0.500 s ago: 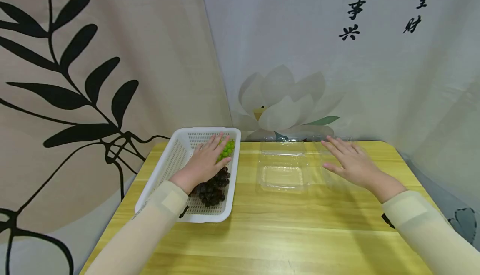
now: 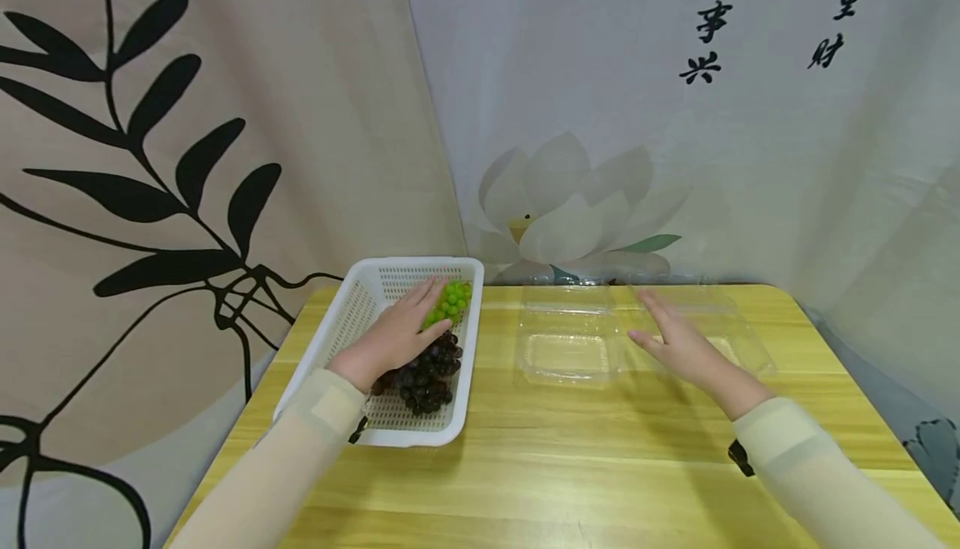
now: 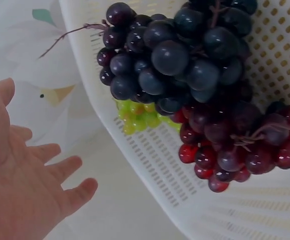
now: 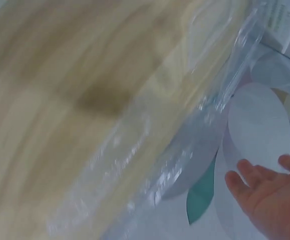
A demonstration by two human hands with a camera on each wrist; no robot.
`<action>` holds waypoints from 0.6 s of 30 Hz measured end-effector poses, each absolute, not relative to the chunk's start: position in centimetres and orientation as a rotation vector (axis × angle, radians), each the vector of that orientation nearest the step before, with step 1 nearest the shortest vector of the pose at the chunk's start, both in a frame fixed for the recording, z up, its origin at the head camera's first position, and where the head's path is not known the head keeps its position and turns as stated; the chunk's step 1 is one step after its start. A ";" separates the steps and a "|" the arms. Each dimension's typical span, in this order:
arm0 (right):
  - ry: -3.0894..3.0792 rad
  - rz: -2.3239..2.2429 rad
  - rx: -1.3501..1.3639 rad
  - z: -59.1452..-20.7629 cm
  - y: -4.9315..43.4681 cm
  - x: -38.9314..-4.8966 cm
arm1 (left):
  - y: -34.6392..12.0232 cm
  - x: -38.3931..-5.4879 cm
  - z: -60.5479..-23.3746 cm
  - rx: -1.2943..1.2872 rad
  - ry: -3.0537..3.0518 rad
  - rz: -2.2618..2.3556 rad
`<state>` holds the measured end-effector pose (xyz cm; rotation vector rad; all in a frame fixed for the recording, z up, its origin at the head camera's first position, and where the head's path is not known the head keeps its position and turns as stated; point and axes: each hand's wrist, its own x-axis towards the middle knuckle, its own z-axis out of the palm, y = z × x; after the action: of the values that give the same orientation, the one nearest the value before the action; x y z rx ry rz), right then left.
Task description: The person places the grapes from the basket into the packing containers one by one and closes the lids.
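My left hand (image 2: pixel 392 334) hovers over a white perforated plastic basket (image 2: pixel 474 357), fingers extended and holding nothing. Beneath and beside it in the basket lie green grapes (image 2: pixel 453 301) and a bunch of dark grapes (image 2: pixel 426 384). The left wrist view also shows reddish grapes (image 3: pixel 235 150) next to the dark ones, with thin stems sticking out. On the right, my right hand (image 2: pixel 686 351) is spread above the clear plastic boxes, its fingers straight and nothing in them. One clear box (image 2: pixel 566 356) lies left of that hand; another clear box (image 2: pixel 753 353) is partly hidden behind it.
A yellow wood-grain table (image 2: pixel 540 466) carries the basket at its left and the clear boxes toward its back edge. Behind it hangs a pale cloth (image 2: pixel 337 116) printed with dark leaves, a flower and characters.
My right hand has moved left and a little nearer, uncovering more of the right-hand box. The left hand has drawn slightly left and back, showing more of the green grapes.
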<state>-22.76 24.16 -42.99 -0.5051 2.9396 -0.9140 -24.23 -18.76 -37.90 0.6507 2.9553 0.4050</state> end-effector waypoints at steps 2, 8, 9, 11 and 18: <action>2.913 -0.998 -0.478 -43.4 23.6 -22.7 | -19.1 -24.2 -38.1 0.631 2.926 0.447; 2.854 -1.104 -0.385 -44.2 21.8 -22.6 | -20.1 -24.0 -38.7 0.563 2.793 0.640; 2.843 -1.112 -0.368 -44.3 21.5 -22.5 | -20.2 -24.0 -38.9 0.558 2.778 0.654; 2.827 -1.125 -0.341 -44.5 21.1 -22.5 | -20.4 -24.0 -39.1 0.548 2.754 0.676; 2.765 -1.122 -0.243 -45.7 20.0 -22.7 | -21.1 -24.6 -39.8 0.618 2.700 0.676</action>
<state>-22.69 19.98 -45.70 -0.2435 2.7651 -1.1223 -24.65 -21.07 -39.75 0.6177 2.7001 0.6757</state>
